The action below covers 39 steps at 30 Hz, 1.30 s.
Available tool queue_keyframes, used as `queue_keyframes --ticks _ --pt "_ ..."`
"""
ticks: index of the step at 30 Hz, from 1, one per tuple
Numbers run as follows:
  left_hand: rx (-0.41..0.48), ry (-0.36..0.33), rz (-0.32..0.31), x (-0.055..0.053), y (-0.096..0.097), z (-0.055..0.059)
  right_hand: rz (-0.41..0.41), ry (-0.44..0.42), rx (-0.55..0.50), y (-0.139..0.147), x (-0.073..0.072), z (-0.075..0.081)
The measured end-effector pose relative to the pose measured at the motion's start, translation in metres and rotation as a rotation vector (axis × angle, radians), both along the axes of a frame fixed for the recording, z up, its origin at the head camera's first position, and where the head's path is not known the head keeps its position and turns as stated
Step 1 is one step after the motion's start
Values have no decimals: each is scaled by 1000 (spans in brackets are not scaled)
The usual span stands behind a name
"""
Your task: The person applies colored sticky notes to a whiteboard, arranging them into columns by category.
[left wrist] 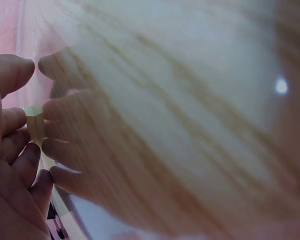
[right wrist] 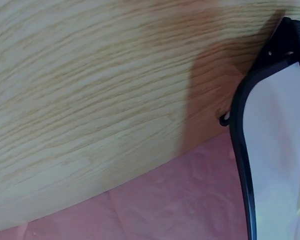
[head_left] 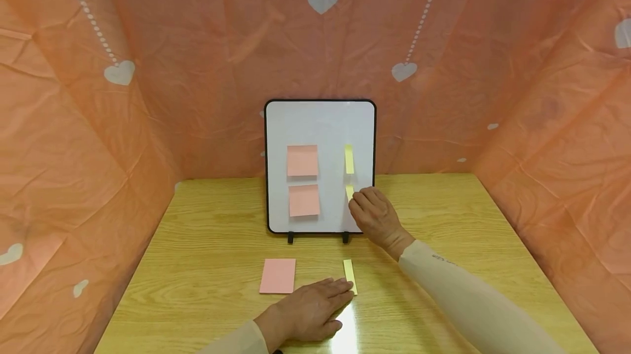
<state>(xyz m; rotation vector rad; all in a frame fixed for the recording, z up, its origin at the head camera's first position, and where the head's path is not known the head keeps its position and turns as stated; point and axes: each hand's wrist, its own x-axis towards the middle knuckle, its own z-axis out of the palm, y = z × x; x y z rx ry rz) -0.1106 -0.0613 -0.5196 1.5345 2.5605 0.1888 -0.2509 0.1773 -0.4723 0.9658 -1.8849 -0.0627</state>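
A small whiteboard (head_left: 325,124) with a black frame stands upright on the table. Two pink sticky notes, an upper one (head_left: 302,160) and a lower one (head_left: 304,200), are on its left half. On its right half is a narrow yellow sticky note (head_left: 349,159). Below that, my right hand (head_left: 377,216) has its fingers curled at a second yellow sticky note (head_left: 349,192), whose lower end they hide. My left hand (head_left: 315,310) lies palm down with straight fingers, fingertips on the near end of a narrow yellow sticky-note pad (head_left: 349,272).
A pink sticky-note pad (head_left: 278,275) lies left of the yellow pad on the wooden table (head_left: 207,266). Two black feet, one of them at the left (head_left: 290,238), support the board. Orange cloth (head_left: 222,69) with white hearts encloses the back and sides.
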Motion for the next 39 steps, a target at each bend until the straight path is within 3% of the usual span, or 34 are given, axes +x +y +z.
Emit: queue_keyframes --ticks 16,39 --pt "7 -3 -3 0 0 -2 -33 -52 -15 0 -1 -9" --pt "16 -5 -4 0 0 -3 -61 -74 10 -1 1 -8"
